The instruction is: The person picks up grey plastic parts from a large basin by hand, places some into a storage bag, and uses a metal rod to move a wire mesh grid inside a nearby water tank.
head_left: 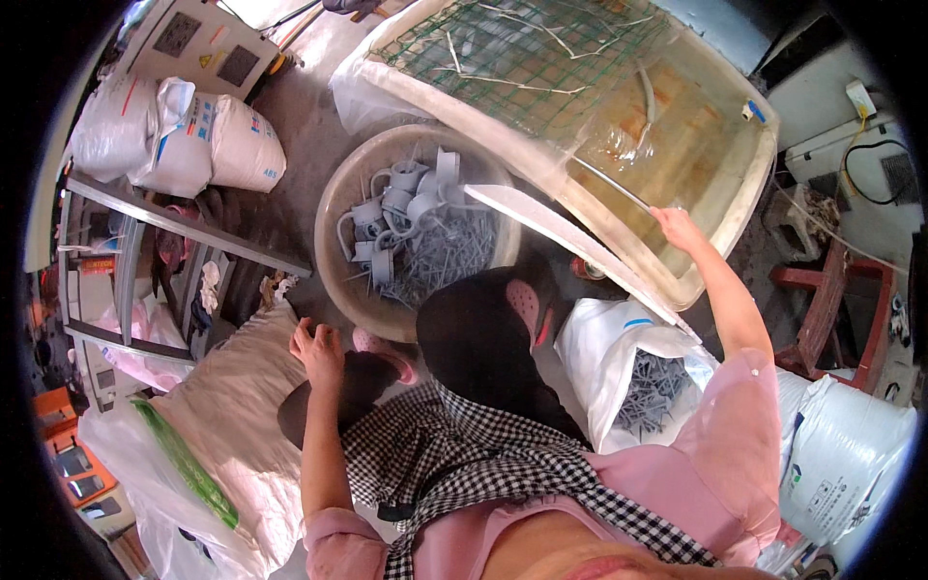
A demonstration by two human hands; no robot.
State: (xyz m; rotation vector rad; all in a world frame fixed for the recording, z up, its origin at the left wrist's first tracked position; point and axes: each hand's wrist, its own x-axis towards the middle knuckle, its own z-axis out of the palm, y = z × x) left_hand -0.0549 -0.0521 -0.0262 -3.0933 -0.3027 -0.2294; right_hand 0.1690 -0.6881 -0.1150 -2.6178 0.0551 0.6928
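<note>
My right hand (680,228) is closed around the near end of a thin metal rod (613,181), which reaches left over a large off-white tub (720,253) of shallow water. What the rod's far end is attached to, if anything, I cannot make out. A green net (527,72) with pale strips on it covers the tub's far left part. Close to my left knee, my left hand (317,350) hovers with loosely bent, parted fingers and nothing visible in them. Before my knees stands a round basin (333,261) holding several grey plastic cups (408,176) and many thin grey sprue pieces (454,242).
A long white board (570,237) leans between basin and tub. An unsealed white sack (590,362) of grey pieces stands right of my legs. Large sacks (242,145) lie at the far left beside a metal frame (184,224). A red-brown stand (851,300) is at the right.
</note>
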